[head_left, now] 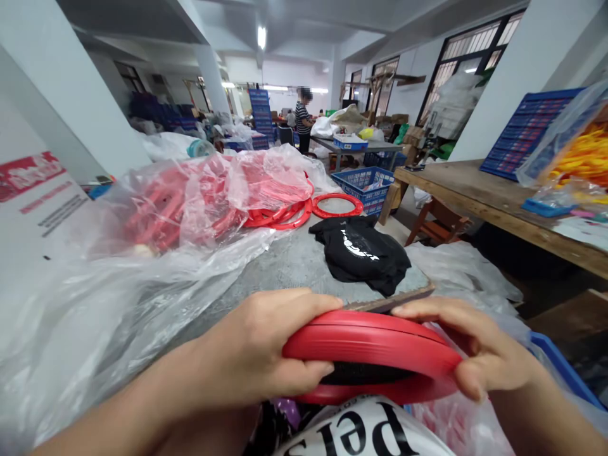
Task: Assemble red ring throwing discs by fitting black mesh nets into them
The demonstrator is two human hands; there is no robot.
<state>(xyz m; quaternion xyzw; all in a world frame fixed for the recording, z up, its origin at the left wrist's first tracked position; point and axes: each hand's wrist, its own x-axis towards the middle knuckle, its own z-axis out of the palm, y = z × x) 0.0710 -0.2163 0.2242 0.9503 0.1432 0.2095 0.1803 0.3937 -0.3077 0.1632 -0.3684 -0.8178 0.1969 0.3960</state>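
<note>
A red plastic ring with a thick grooved rim is held up close in front of my body. My left hand grips its left side, thumb and fingers wrapped over the rim. On the opposite side, my right hand clasps the rim with its fingertips on top and thumb at the side. Through the opening I see something dark. Beyond the ring, a crumpled black cloth with white print lies on the grey table.
Clear plastic bags of red parts cover the table's left side. Another flat red ring lies at its far edge. Blue crates stand beyond. A wooden workbench is at right, and a person in a striped top stands far back.
</note>
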